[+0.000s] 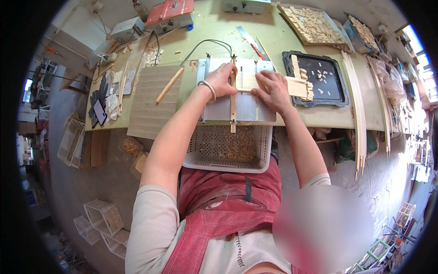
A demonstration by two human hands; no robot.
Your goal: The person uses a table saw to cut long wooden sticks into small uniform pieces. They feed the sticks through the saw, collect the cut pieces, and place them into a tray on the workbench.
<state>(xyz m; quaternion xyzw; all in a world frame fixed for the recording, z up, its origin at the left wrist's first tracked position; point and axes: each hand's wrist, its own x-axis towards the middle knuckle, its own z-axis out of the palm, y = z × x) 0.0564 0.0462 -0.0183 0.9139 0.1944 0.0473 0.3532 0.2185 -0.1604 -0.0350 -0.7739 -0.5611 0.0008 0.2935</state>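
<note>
A small bench machine with a flat metal top (pixel 219 109) stands at the table's near edge, and a narrow wooden bar (pixel 233 107) is clamped across it. My left hand (pixel 220 82), with a bangle at the wrist, is curled against the bar, its thumb and fingertips reaching over it. What lies beneath its palm is hidden. My right hand (pixel 273 89) rests over a row of pale wooden strips (pixel 295 86), thumb on the near side and fingers on the far side. The strips lie side by side on the metal top, and their right ends reach over a black tray.
Below the machine, a white plastic basket (pixel 267 160) holds many small wood pieces. Loose bits lie in the black tray (pixel 344 86). Long strips (pixel 358 118) overhang the table at right. At left are a cardboard sheet (pixel 148 100), a wooden stick (pixel 169 85) and a phone (pixel 100 112).
</note>
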